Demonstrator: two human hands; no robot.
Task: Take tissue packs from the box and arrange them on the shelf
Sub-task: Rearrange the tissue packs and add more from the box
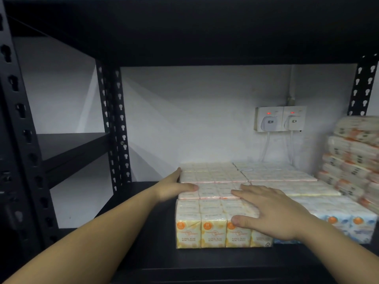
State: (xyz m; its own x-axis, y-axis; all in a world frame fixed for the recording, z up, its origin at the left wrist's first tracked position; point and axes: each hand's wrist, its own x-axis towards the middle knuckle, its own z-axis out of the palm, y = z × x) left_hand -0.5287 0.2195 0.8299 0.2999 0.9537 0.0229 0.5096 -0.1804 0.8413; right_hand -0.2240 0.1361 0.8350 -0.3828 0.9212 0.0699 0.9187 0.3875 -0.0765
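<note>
From my remote station I take the black shelf (147, 257) first: its deck is bare from 9 o'clock round to 6 o'clock, and its slotted uprights and the deck overhead bound the bay. The laid tissue packs fill the deck from centre to 3 o'clock, with a taller stack (352, 160) at 3 o'clock and wall sockets (280, 119) at 1 o'clock. The yellow front pack (213, 224) stands at 6 o'clock of the laid block, near the deck's front lip. The left hand (174, 190) is spread flat against the 9 o'clock face of the row behind (213, 191), thumb over its top, gripping nothing. The right hand (270, 212) lies palm-down with fingers apart on top of the front pack, thumb on its front face; it presses rather than clamps. I judge the step to be squaring this column. Procedure: push inward from 9 o'clock with the left palm while the right holds the top down, until the faces are flush with the blue pack (348, 224) at 3 o'clock. The seam there is blurred, so I cannot tell whether a gap remains. The supply box is not in view. Withdraw both arms toward 6 o'clock, clear of the left upright.
</note>
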